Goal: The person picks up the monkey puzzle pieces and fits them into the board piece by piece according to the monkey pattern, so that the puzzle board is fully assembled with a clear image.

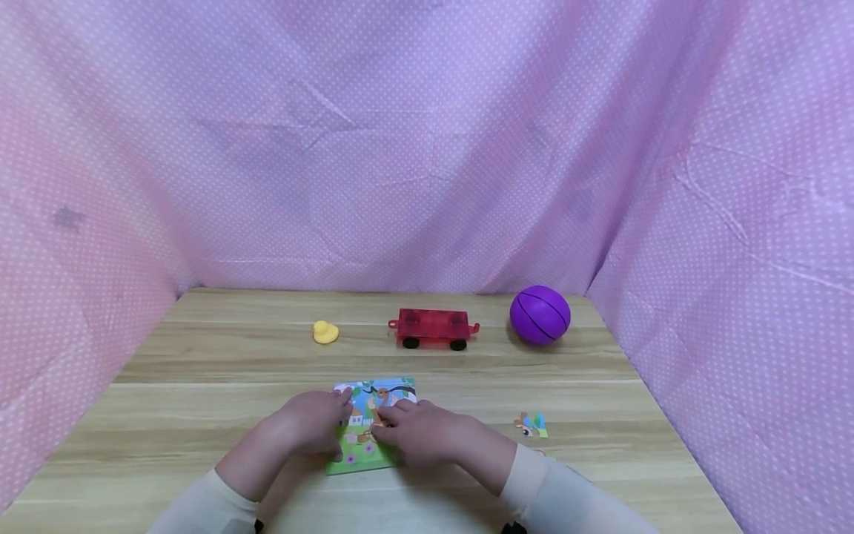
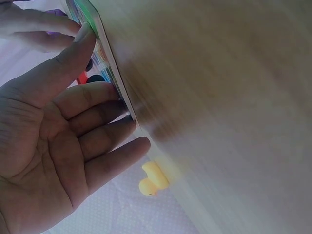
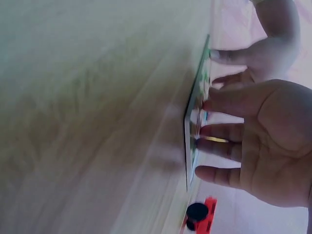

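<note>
Puzzle board (image 1: 356,463) lies on the table (image 1: 233,363), between the two hands. It's the thing both are working on. It carries a printed picture; can't tell from here how much of that is separate pieces. Red cart (image 1: 434,325) is beyond the board, a bit right: two dark patches show in its bed, rest of the inside not readable

Board look: thin slab, rounded corners, pale edge in the wrist views. Print has blue sky and a dark branch at the far edge, white house and fence mid-left, orange-brown figure partly under fingers, green grass with pink-purple flowers at the near edge

Left hand (image 1: 316,421): fingers loosely extended, thumb spread from them, tips at the board's left edge, steadying contact only, no wrapped grip visible. Right hand (image 1: 427,434): fingers nearly straight, tips down on the board's right half, nothing visibly pinched

Loose piece (image 1: 531,426), brown/blue/green with a dark eye-like dot, right of the board; second piece (image 1: 542,452) just nearer, mostly hidden by the right sleeve (image 1: 567,489)

Others: smooth yellow duck (image 1: 325,332) beyond the board, slightly left; round purple ball (image 1: 540,315) with black seams, far right of it; cart is translucent, black wheels; tabletop wood-grained; dotted pink-lilac cloth (image 1: 427,148) hangs behind everything
</note>
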A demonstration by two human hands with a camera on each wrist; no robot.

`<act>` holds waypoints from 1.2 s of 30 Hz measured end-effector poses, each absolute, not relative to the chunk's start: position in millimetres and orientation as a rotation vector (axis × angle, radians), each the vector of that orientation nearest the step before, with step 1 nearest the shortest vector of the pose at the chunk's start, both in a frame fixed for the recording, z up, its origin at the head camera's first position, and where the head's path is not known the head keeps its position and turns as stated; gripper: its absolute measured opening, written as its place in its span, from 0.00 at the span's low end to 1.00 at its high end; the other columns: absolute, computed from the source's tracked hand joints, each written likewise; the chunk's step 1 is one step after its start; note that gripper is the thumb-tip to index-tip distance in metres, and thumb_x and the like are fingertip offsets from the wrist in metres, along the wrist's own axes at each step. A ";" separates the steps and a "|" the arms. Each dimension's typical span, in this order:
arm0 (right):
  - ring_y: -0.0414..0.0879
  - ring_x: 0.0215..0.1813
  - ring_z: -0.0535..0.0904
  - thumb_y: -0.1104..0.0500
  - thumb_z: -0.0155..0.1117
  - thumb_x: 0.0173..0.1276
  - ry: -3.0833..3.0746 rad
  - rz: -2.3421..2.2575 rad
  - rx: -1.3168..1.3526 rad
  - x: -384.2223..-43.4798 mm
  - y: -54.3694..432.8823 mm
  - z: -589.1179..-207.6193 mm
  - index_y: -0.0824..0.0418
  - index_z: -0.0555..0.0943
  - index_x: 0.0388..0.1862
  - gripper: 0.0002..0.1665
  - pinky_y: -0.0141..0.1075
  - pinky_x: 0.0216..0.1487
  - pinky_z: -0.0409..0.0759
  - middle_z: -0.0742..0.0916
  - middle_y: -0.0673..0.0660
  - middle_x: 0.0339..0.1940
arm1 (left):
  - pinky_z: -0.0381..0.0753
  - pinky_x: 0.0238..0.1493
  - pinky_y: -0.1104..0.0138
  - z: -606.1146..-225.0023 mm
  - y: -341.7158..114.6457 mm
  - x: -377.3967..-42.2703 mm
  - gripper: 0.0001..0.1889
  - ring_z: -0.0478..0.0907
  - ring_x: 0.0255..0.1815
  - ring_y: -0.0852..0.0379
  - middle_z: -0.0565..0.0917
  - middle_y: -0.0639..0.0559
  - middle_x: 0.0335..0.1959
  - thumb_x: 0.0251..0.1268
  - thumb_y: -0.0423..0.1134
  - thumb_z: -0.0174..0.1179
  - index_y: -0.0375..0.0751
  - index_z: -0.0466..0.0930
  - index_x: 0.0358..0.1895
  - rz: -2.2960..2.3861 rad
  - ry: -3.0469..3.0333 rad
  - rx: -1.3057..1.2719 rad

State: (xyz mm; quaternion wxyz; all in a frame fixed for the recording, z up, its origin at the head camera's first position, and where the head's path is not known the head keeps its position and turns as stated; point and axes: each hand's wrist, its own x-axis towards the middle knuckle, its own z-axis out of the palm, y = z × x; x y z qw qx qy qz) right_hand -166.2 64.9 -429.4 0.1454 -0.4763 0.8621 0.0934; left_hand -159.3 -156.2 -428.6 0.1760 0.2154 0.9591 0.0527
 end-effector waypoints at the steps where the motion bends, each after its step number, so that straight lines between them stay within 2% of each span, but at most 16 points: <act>1: 0.43 0.74 0.63 0.47 0.56 0.74 2.470 0.211 -1.369 -168.2 67.6 -428.8 0.38 0.67 0.73 0.29 0.42 0.67 0.73 0.68 0.45 0.75 | 0.73 0.64 0.47 -428.5 -156.4 -159.1 0.35 0.72 0.67 0.38 0.71 0.39 0.70 0.45 0.48 0.78 0.38 0.81 0.59 0.151 2.718 0.609; 4: 0.41 0.71 0.67 0.45 0.58 0.73 2.467 0.006 -1.341 -173.7 78.6 -426.0 0.41 0.74 0.67 0.25 0.41 0.68 0.72 0.75 0.43 0.70 | 0.73 0.64 0.47 -428.5 -156.7 -158.7 0.35 0.72 0.67 0.38 0.70 0.39 0.71 0.44 0.48 0.78 0.38 0.80 0.59 0.157 2.720 0.606; 6: 0.39 0.64 0.73 0.44 0.62 0.70 2.499 -0.093 -1.334 -176.6 88.8 -423.4 0.44 0.79 0.60 0.21 0.38 0.64 0.74 0.80 0.43 0.62 | 0.73 0.64 0.47 -428.1 -156.9 -158.4 0.35 0.71 0.67 0.38 0.70 0.39 0.71 0.44 0.48 0.78 0.38 0.80 0.59 0.160 2.721 0.600; 10: 0.36 0.45 0.75 0.44 0.70 0.62 2.584 -0.172 -1.164 -176.8 116.6 -416.8 0.45 0.81 0.44 0.15 0.33 0.50 0.77 0.81 0.40 0.41 | 0.71 0.66 0.46 -428.7 -155.2 -158.5 0.34 0.70 0.68 0.38 0.70 0.40 0.71 0.44 0.48 0.78 0.39 0.81 0.58 0.167 2.722 0.584; 13: 0.36 0.36 0.71 0.45 0.75 0.55 2.602 -0.122 -0.990 -172.1 137.9 -413.6 0.46 0.79 0.37 0.16 0.32 0.39 0.75 0.76 0.40 0.33 | 0.70 0.66 0.46 -428.6 -154.9 -158.6 0.35 0.69 0.69 0.38 0.69 0.40 0.72 0.44 0.48 0.78 0.39 0.80 0.59 0.165 2.716 0.571; 16: 0.38 0.35 0.71 0.44 0.79 0.49 2.606 -0.022 -0.882 -165.5 156.2 -413.4 0.47 0.78 0.37 0.22 0.34 0.36 0.74 0.76 0.42 0.31 | 0.71 0.66 0.46 -427.9 -155.1 -158.4 0.37 0.70 0.69 0.39 0.70 0.41 0.72 0.43 0.48 0.78 0.39 0.79 0.60 0.161 2.709 0.562; 20: 0.41 0.39 0.71 0.42 0.83 0.40 2.631 0.129 -0.807 -156.5 171.6 -414.9 0.49 0.78 0.41 0.32 0.38 0.42 0.73 0.78 0.44 0.33 | 0.71 0.66 0.46 -426.6 -154.8 -158.0 0.37 0.71 0.68 0.39 0.70 0.41 0.71 0.43 0.47 0.79 0.38 0.79 0.61 0.172 2.705 0.552; 23: 0.42 0.38 0.71 0.40 0.84 0.36 2.667 0.242 -0.766 -152.2 175.6 -416.8 0.50 0.77 0.39 0.34 0.39 0.42 0.71 0.78 0.46 0.32 | 0.71 0.66 0.46 -426.3 -154.8 -158.4 0.36 0.70 0.69 0.39 0.70 0.41 0.71 0.43 0.47 0.78 0.38 0.79 0.61 0.174 2.700 0.549; 26: 0.42 0.35 0.69 0.43 0.83 0.38 2.708 0.294 -0.781 -151.1 175.2 -418.7 0.50 0.78 0.33 0.28 0.37 0.39 0.69 0.78 0.46 0.28 | 0.70 0.66 0.46 -426.1 -155.2 -158.1 0.35 0.70 0.69 0.39 0.70 0.41 0.71 0.44 0.46 0.78 0.39 0.80 0.60 0.174 2.695 0.542; 31: 0.40 0.31 0.69 0.51 0.81 0.45 2.736 0.167 -0.885 -155.0 170.3 -422.8 0.48 0.79 0.26 0.16 0.36 0.37 0.72 0.76 0.42 0.23 | 0.70 0.67 0.46 -426.5 -155.3 -157.0 0.35 0.69 0.69 0.39 0.70 0.42 0.71 0.45 0.47 0.78 0.39 0.80 0.60 0.167 2.701 0.541; 36: 0.40 0.29 0.68 0.55 0.77 0.52 2.741 0.037 -0.925 -163.4 162.5 -429.8 0.49 0.74 0.24 0.17 0.34 0.33 0.71 0.73 0.43 0.21 | 0.69 0.68 0.46 -425.7 -155.0 -156.3 0.36 0.68 0.70 0.40 0.70 0.42 0.72 0.45 0.47 0.78 0.39 0.79 0.61 0.162 2.703 0.546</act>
